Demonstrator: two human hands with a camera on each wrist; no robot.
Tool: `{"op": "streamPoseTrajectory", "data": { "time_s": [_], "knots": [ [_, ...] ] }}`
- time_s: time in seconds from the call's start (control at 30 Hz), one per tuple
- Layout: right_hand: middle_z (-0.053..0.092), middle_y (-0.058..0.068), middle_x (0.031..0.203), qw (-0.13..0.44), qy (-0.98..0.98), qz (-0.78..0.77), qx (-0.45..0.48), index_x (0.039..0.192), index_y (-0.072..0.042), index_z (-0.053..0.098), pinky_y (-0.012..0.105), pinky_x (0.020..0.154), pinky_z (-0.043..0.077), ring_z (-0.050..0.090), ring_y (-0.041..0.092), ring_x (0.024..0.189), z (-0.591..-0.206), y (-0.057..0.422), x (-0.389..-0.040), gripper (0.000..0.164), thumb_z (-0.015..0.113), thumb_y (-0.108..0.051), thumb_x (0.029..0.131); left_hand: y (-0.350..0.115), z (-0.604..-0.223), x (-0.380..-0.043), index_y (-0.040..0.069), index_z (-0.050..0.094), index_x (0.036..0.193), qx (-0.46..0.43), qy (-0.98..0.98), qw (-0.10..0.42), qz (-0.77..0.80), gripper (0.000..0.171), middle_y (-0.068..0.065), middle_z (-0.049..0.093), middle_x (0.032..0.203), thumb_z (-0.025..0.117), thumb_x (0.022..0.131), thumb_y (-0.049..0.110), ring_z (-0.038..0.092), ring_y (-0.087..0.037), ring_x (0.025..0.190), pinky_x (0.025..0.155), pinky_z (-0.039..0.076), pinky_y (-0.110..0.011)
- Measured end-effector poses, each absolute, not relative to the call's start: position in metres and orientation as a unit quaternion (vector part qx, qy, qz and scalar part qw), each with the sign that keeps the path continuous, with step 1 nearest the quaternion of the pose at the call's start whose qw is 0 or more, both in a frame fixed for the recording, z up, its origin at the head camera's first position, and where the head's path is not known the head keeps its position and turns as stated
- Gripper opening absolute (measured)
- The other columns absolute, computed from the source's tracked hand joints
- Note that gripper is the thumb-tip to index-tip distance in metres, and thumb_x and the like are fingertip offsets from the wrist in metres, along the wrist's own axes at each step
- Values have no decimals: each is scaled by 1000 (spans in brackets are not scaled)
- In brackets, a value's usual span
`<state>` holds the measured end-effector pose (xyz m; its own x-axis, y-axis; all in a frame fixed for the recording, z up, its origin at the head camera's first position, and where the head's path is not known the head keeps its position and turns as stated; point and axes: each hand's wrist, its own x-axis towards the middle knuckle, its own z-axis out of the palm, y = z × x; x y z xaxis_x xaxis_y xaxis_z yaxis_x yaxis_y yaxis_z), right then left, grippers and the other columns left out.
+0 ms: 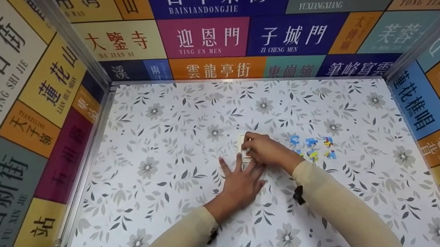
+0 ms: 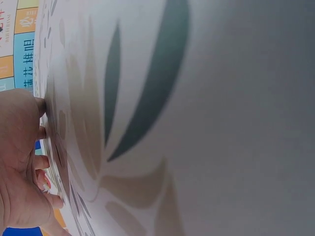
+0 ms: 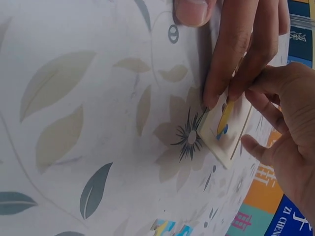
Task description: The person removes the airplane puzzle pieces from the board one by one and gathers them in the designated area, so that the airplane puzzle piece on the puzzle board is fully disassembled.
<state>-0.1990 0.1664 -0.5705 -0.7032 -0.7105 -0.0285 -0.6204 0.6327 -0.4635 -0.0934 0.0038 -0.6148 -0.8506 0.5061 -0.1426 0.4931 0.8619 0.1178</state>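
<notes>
A small pale puzzle board (image 3: 211, 142) lies on the table, and yellow-and-blue puzzle pieces (image 3: 225, 120) show inside its frame. My left hand (image 1: 242, 186) is spread flat at the near side of the board, with its fingertips on the board's edge. Over the board, my right hand (image 1: 267, 149) has its fingers curled and pinches a puzzle piece, which those fingers mostly hide. In the right wrist view, the fingertips of both hands meet close above the frame. Several loose blue, yellow and red puzzle pieces (image 1: 312, 142) lie in two rows right of the board, partly behind the right forearm.
A white tablecloth (image 1: 180, 115) with grey leaves and flowers covers the table. Panels with street-sign lettering (image 1: 205, 38) stand along the back, left and right sides, with metal edging (image 1: 86, 169) at the left.
</notes>
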Motion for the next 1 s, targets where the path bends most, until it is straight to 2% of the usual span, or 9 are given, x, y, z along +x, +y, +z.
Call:
{"op": "streamPoseTrajectory", "data": {
  "time_s": [0.27, 0.4, 0.63, 0.83, 1.0],
  "knots": [
    [65, 15, 125, 69, 895, -219, -381, 123, -4, 79, 58, 93, 58, 70, 34, 104, -568, 179, -200, 19, 69, -5, 107, 6, -614, -95, 46, 30, 174, 258, 963, 82, 10, 59, 11, 23, 186, 31, 117, 61, 25, -45, 170, 116, 21, -95],
    [67, 14, 124, 60, 898, -231, -370, 122, -5, 80, 57, 92, 58, 71, 33, 104, -567, 191, -198, 19, 72, -6, 105, 7, -614, -95, 46, 29, 174, 255, 963, 88, 13, 60, 10, 26, 185, 31, 117, 61, 24, -46, 170, 116, 20, -95],
    [71, 14, 118, 32, 894, -259, -363, 113, -4, 81, 58, 92, 60, 72, 37, 106, -569, 217, -194, 14, 76, -1, 100, 7, -617, -95, 47, 23, 176, 255, 963, 82, 19, 61, 10, 20, 187, 31, 117, 61, 25, -48, 169, 116, 19, -96],
    [73, 11, 117, 28, 898, -266, -349, 113, -7, 81, 57, 97, 60, 73, 35, 110, -566, 238, -188, 16, 79, -1, 98, 7, -618, -96, 46, 23, 176, 260, 961, 87, 26, 61, 8, 18, 187, 29, 117, 60, 24, -50, 169, 117, 17, -96],
    [74, 10, 117, 15, 896, -272, -350, 114, -6, 81, 56, 96, 60, 72, 34, 110, -565, 256, -182, 17, 81, -2, 98, 6, -619, -95, 46, 21, 176, 260, 961, 91, 25, 61, 8, 16, 188, 28, 117, 60, 22, -50, 169, 117, 14, -96]
  ]
}}
